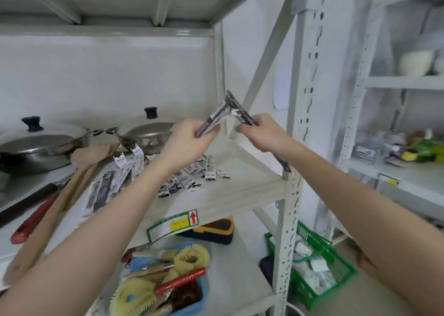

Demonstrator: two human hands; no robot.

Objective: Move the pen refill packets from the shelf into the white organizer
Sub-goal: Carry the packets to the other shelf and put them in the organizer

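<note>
Both hands are raised above the grey shelf (242, 186). My left hand (185, 145) is shut on a bundle of pen refill packets (212, 119), which points up and to the right. My right hand (262, 134) grips a second bundle of packets (237, 107), angled up and to the left, so the two bundles cross at their tops. Several more black-and-white refill packets (189, 181) lie scattered on the shelf under my left arm, and another group of packets (108, 186) lies further left. No white organizer is in view.
Two lidded steel pans (146, 133) stand at the back of the shelf beside wooden utensils (72, 186) and a red-handled tool (33, 222). Below sits a blue tray of brushes (165, 279). A green basket (319, 267) rests on the floor. A second rack (408, 171) stands at right.
</note>
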